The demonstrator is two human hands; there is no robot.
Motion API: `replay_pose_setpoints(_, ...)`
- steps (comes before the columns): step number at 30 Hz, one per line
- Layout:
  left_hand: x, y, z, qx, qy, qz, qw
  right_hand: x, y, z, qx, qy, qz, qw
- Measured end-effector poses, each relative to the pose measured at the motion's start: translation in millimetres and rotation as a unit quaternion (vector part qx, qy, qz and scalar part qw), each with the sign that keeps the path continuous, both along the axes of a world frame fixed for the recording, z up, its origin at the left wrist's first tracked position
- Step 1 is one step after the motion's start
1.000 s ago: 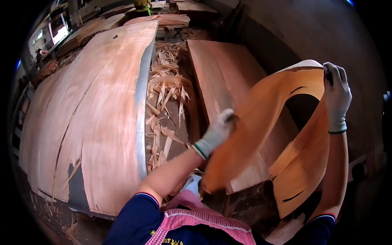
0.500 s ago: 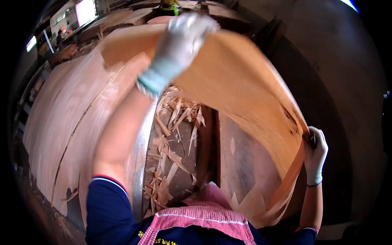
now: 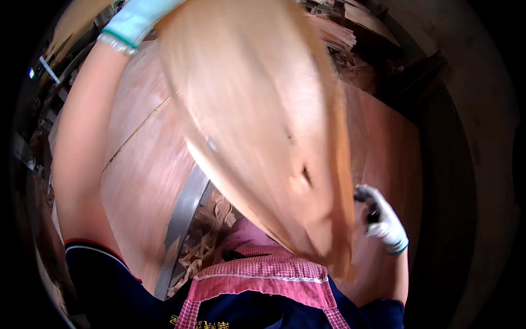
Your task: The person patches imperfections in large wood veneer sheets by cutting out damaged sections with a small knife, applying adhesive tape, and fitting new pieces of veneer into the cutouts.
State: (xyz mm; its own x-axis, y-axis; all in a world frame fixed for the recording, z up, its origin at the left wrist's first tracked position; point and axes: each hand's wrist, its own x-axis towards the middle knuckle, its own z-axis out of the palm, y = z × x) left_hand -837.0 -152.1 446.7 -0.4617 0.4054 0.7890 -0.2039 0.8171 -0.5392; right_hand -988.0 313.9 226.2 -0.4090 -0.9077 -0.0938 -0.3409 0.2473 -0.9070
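Observation:
A large thin wood veneer sheet (image 3: 257, 115), light brown with a small dark split, hangs raised and curved in front of me, blurred by motion. My left hand (image 3: 150, 11), in a pale glove with a green cuff, grips it at the upper left; its fingers are hidden or beyond the top edge. Close to the sheet's lower right edge is my right hand (image 3: 383, 219), in a white glove with dark, dirty-looking fingertips. Its fingers are bent but apart, and it seems to hold nothing. Below the sheet lie reddish veneer sheets (image 3: 148, 131) to the left and another veneer sheet (image 3: 383, 148) to the right.
A metal strip (image 3: 183, 205) runs along the left sheets' edge. Beside it are curled wood shavings (image 3: 194, 255). My pink checked apron (image 3: 263, 268) is near the sheet's lower end. More veneer stacks (image 3: 334, 30) stand at the back right.
My left hand has swung up and left, carrying the veneer sheet across in front of me. My right hand has let go of the sheet's edge and moved slightly left and down.

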Motion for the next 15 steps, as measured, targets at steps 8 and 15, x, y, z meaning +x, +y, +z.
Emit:
replay_pose_setpoints(8,-12.8,-162.7,-21.9,0.076,-0.071,0.164,0.981,-95.6,-112.8,-105.9,0.174,0.147,0.07,0.971)
replay_pose_setpoints(15,-26.8,-286.7,-153.9,0.259,-0.133,0.265,0.919,-238.1,-253.5,-101.2,0.151,0.405,-0.053,0.9)
